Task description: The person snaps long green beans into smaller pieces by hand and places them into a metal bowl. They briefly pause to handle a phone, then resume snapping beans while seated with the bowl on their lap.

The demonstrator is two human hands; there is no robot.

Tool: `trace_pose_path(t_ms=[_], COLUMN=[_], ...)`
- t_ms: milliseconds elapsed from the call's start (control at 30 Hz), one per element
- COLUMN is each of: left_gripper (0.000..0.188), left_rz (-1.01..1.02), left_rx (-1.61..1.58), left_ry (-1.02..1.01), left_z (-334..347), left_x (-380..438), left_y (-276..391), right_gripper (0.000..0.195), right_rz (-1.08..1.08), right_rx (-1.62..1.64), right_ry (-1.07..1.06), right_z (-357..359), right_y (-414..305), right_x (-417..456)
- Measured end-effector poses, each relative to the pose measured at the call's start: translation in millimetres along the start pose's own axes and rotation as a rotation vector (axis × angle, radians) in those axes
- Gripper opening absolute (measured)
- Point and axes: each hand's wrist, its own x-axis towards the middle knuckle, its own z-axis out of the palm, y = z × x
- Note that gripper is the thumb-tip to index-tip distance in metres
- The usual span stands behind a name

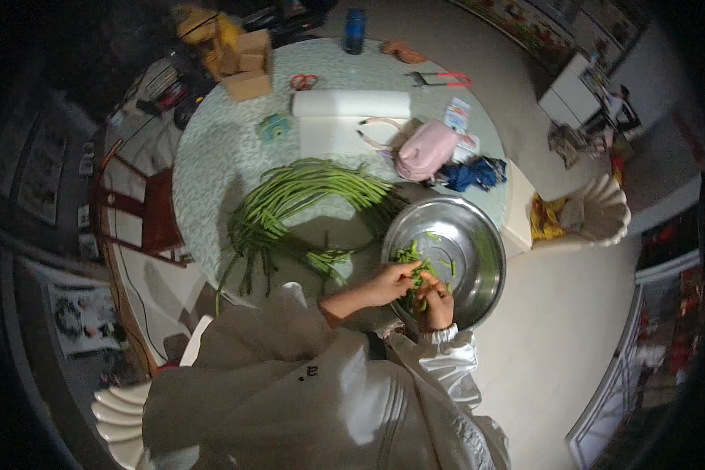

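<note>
My left hand (395, 283) and my right hand (436, 304) are close together above the near left side of a stainless steel basin (486, 258). Between their fingers is a bit of green bean, partly hidden by the fingers. Short cut or broken pieces of green bean (408, 252) lie in the basin, mostly at its left, with a few on its bottom. Left of the basin, a large curved bundle of long green beans (305, 182) rests on the round table (205, 170). A few bean ends (329, 258) lie inside the bundle's curve.
Beyond the beans are a white roll (351, 104), a pink pouch (426, 150), a dark blue cloth (476, 173) and a roll of green tape (274, 127). Red-handled scissors (303, 81), red-handled pruning shears (440, 79), a blue bottle (354, 32) and a cardboard box (249, 70) stand or lie farther back.
</note>
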Motion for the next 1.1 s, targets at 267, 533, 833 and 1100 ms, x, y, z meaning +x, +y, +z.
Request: trace_pose_path(t_ms=[267,533,833,1100], left_gripper=[0.039,0.017,0.030,0.033], left_rz=[0.028,0.061,-1.108,-1.073], left_rx=[0.214,1.077,0.793,0.666], left_ry=[0.280,0.458,0.489,0.705], left_z=[16.9,-24.8,-51.8,-93.8], left_x=[-17.8,-203.1,-354.7,-345.2], left_y=[-25.2,-66.9,-157.8,-135.3], right_gripper=[0.022,0.024,0.025,0.012], right_rz=[0.014,0.125,0.148,0.203], right_rx=[0.097,0.227,0.330,0.395], right_ry=[0.118,0.136,0.088,0.100], right_z=[-6.0,-40.5,-48.5,-47.3], right_y=[4.5,-7.4,4.2,13.2], right_x=[1.2,2.1,26.2,27.8])
